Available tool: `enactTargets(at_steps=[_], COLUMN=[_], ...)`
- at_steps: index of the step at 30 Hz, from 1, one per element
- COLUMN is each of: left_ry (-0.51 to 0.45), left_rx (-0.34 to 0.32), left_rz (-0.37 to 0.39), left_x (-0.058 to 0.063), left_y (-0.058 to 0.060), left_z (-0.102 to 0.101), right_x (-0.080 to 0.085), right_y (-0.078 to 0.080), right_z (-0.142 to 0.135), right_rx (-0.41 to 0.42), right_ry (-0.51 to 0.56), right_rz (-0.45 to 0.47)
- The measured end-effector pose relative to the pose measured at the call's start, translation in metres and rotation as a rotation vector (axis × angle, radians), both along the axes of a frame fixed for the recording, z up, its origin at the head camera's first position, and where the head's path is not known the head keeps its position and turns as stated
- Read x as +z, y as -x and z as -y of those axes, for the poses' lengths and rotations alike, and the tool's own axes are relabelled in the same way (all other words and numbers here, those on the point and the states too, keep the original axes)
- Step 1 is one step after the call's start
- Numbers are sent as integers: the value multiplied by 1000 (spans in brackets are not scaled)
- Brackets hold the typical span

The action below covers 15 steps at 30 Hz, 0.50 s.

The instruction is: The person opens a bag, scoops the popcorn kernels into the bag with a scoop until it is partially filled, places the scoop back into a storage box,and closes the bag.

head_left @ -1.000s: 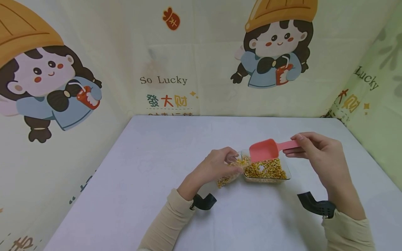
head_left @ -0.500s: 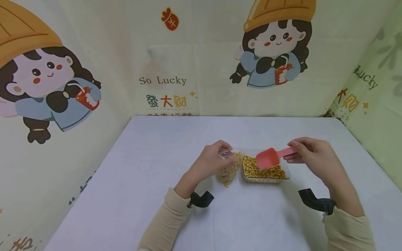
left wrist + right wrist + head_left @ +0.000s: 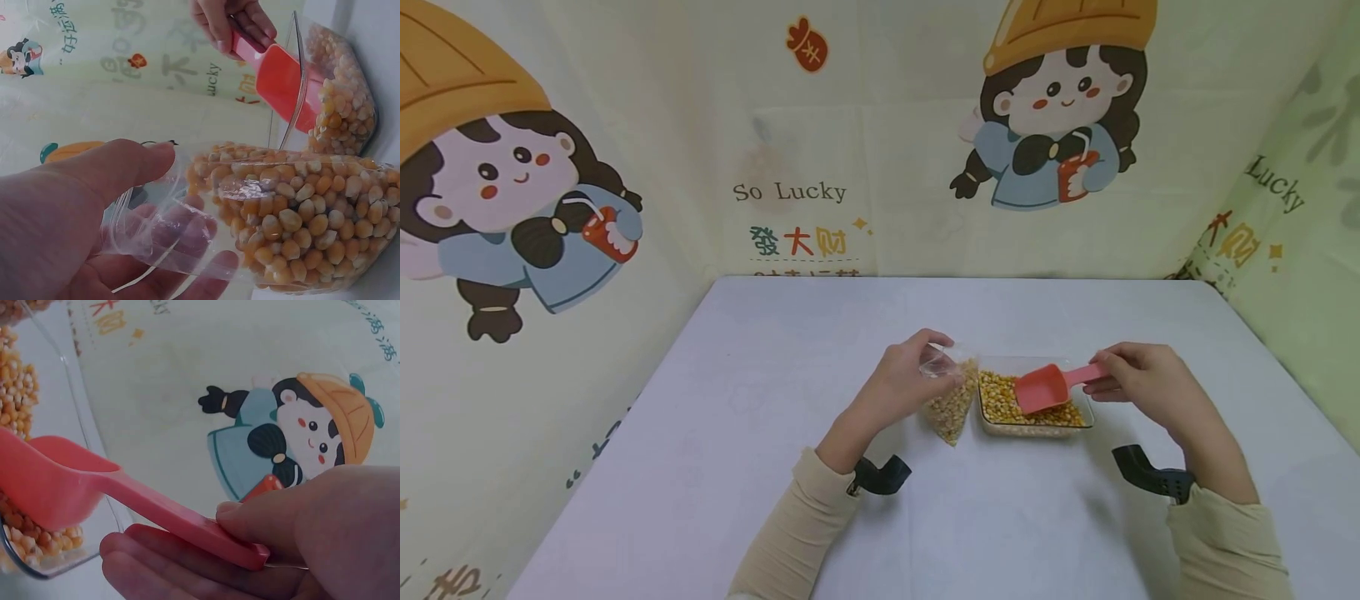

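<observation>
My left hand [image 3: 891, 383] grips a clear plastic bag [image 3: 300, 219] by its mouth, thumb on one side and fingers on the other. Corn kernels fill the bag's lower part, and it hangs upright just left of a clear rectangular container [image 3: 1033, 432]. Yellow corn kernels [image 3: 996, 398] lie in that container. Between thumb and fingers, my right hand [image 3: 1150, 383] pinches the handle of a pink scoop [image 3: 1041, 389]. The scoop's bowl is down inside the container, its front edge at the kernels. In the right wrist view, the bowl [image 3: 50, 481] overlaps the corn and its inside is mostly hidden.
Both things rest toward the back of a white-covered table [image 3: 775, 400]. A cartoon-printed cloth [image 3: 910, 167] hangs behind the table and along its sides. Black wrist mounts [image 3: 880, 475] stick out below each hand.
My right hand has lowered the scoop from over the container into the corn. My left hand has drawn back slightly left, and the bag has swung from tilted toward the container to upright.
</observation>
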State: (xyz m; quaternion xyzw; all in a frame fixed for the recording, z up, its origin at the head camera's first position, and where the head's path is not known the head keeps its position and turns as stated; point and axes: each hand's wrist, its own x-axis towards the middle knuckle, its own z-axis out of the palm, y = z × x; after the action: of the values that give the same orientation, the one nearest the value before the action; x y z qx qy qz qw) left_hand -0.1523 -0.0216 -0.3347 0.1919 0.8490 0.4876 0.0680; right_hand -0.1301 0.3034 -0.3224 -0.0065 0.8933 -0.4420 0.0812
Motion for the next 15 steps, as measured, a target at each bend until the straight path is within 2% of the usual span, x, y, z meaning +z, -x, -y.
enactTargets(at_steps=[10, 15], left_ry=[13, 99], left_rx=[104, 121], left_rz=[-94, -107], left_x=[0, 1], left_y=[-4, -6], left_z=[-8, -12], right_x=[-5, -6], right_y=[2, 3], right_z=[-4, -6], right_rx=[-17, -7], right_ry=[-146, -199], right_rz=[-25, -23])
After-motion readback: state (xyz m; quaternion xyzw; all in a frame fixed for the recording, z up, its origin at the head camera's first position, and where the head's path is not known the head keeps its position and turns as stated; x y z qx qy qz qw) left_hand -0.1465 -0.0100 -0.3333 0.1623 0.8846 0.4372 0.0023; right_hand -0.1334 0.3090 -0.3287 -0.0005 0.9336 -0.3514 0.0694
